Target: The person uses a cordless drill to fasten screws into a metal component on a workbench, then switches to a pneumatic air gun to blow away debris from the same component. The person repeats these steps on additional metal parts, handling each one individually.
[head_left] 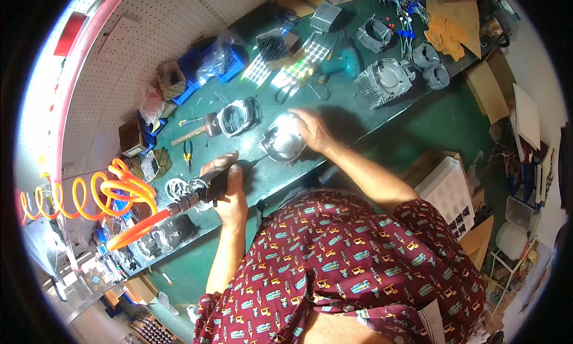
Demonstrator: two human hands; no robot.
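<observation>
My left hand [231,202] is closed around a black air blow gun [210,185]. Its thin nozzle points toward a round, silvery metal housing [283,142] on the green workbench [352,122]. An orange coiled hose [128,192] runs from the gun off to the left. Gripping the rim of that housing, my right hand [314,132] holds it near the bench's front edge. Bright light glares off its bowl-like inside. Beyond it lies another ring-shaped metal housing [237,118], with a mallet [197,131] beside it.
Pliers [188,155], scissors [301,92] and sticker sheets [301,63] lie about the bench. At the right are a finned housing [385,81], a green power drill [345,60] and an orange glove [446,36]. Blue bins [230,63] line the pegboard wall. A white tray [444,192] stands behind my right arm.
</observation>
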